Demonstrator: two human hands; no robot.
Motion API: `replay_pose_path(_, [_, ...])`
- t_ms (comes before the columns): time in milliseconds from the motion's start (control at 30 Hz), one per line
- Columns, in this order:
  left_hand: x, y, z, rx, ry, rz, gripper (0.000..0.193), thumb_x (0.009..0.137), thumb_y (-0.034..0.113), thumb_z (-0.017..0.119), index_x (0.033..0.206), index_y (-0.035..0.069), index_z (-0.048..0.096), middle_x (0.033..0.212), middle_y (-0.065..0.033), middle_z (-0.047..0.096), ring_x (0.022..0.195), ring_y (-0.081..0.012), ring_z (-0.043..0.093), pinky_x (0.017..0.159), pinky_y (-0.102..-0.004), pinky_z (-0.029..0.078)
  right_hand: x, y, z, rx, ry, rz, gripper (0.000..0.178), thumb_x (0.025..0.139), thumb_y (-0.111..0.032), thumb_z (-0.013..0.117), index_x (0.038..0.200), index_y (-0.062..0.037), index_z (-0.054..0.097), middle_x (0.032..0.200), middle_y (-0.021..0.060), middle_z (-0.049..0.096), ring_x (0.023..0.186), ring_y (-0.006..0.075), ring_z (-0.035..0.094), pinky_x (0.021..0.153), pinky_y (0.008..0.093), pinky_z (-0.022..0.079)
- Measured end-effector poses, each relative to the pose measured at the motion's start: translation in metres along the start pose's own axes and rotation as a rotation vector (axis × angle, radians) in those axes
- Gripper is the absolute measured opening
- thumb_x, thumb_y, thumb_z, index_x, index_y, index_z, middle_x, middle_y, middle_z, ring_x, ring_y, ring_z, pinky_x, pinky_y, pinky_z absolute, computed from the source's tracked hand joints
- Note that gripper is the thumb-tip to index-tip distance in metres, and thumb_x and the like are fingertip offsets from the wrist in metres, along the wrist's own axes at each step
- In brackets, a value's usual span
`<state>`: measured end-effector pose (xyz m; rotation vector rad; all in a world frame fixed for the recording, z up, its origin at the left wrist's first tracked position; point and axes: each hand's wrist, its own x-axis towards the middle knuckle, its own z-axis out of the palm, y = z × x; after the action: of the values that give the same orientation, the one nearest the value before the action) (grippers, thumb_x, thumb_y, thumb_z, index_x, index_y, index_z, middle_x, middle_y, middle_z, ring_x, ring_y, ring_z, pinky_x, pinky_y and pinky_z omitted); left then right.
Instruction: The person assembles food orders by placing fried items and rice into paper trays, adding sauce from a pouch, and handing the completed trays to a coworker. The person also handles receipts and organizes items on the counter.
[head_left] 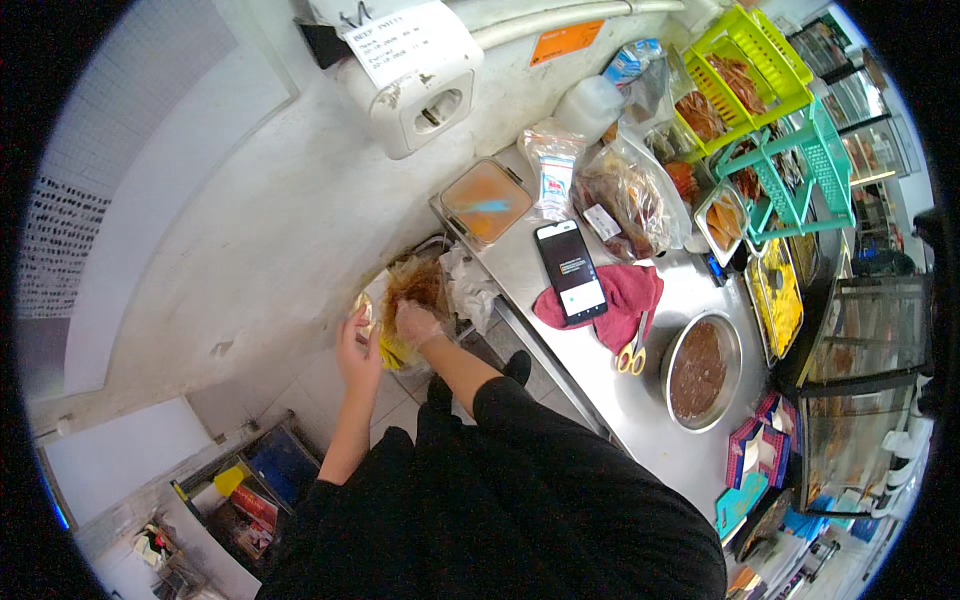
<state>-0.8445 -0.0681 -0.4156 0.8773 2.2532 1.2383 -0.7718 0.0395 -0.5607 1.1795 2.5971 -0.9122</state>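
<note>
My left hand [357,345] is closed around a small crumpled gold-coloured wrapper or foil piece [364,308], beside the wall. Just right of it, my right hand [420,326] wears a clear plastic glove. It reaches over a plastic-lined bin [437,243] with brown, stringy contents [418,285]. The fingertips of that hand are lost against the brown stuff, so whether they grip anything is unclear. Something yellow [396,350] shows beneath the two hands. Crumpled white paper or plastic [468,285] lies at the bin's right side.
The steel table [560,365] runs along my right, its edge close to the bin. On it are a phone [571,272], red cloth [628,300], yellow-handled scissors [632,357], a bowl of brown mixture [699,370] and a lidded container [487,202]. An open cabinet [250,500] stands lower left.
</note>
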Motion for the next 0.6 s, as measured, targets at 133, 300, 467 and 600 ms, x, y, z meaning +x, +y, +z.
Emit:
replay_pose_path(133, [-0.023, 0.042, -0.018, -0.107, -0.08, 0.269, 0.04, 0.086, 0.009, 0.07, 0.125, 0.007, 0.065, 0.105, -0.0083, 0.064, 0.089, -0.0206, 0.06, 0.079, -0.0354, 0.049, 0.001, 0.002, -0.024, -0.005, 0.06, -0.137, 0.026, 0.095, -0.016, 0.051, 0.111, 0.0023, 0.059, 0.111, 0.0262, 0.065, 0.089, 0.0401, 0.071, 0.075, 0.0479, 0.059])
replay_pose_path(300, [-0.031, 0.141, 0.012, -0.132, -0.229, 0.668, 0.04, 0.084, 0.014, 0.072, 0.122, 0.009, 0.066, 0.104, -0.0097, 0.064, 0.095, -0.0281, 0.061, 0.088, -0.0402, 0.046, -0.112, 0.016, -0.098, 0.166, 0.746, -0.599, 0.029, 0.09, -0.013, 0.059, 0.116, 0.0003, 0.063, 0.107, 0.016, 0.065, 0.095, 0.0307, 0.07, 0.077, 0.0417, 0.058])
replay_pose_path(467, [-0.045, 0.227, 0.13, 0.112, -0.437, 0.898, 0.047, 0.086, 0.028, 0.072, 0.131, 0.015, 0.063, 0.114, -0.0093, 0.06, 0.108, -0.0294, 0.055, 0.093, -0.0443, 0.041, -0.313, 0.052, -0.175, 0.165, 0.569, -0.076, 0.03, 0.086, -0.012, 0.067, 0.116, -0.0095, 0.068, 0.099, 0.0142, 0.066, 0.087, 0.0335, 0.065, 0.074, 0.042, 0.054])
replay_pose_path(600, [-0.065, 0.252, 0.218, 0.367, -0.405, 1.013, 0.041, 0.084, 0.029, 0.074, 0.12, 0.011, 0.069, 0.107, -0.0073, 0.062, 0.107, -0.0257, 0.055, 0.094, -0.0436, 0.038, -0.442, 0.058, -0.214, 0.128, 0.837, 0.236, 0.027, 0.083, -0.002, 0.07, 0.109, -0.0077, 0.072, 0.083, 0.0137, 0.063, 0.078, 0.0333, 0.063, 0.071, 0.0432, 0.052])
